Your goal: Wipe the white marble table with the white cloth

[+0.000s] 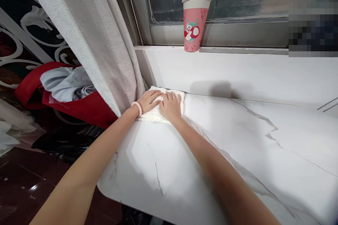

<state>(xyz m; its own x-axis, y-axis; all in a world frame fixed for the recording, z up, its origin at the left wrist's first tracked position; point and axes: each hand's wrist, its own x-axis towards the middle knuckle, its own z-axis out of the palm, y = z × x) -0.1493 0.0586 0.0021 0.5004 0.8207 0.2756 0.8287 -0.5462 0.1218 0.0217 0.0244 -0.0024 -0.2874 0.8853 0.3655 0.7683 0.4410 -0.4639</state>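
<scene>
Both arms reach straight out from the bottom of the frame toward its middle; the left hand and the right hand lie flat, palms down, side by side and touching, fingers spread loose and pressed on a white cloth, gripping nothing; a pink band circles the left wrist; the cloth lies at the far left corner of the marble table, just beside the curtain, its long axis running left to right; at upper centre a pink cup with a cartoon figure stands on the window ledge, no writing legible.
</scene>
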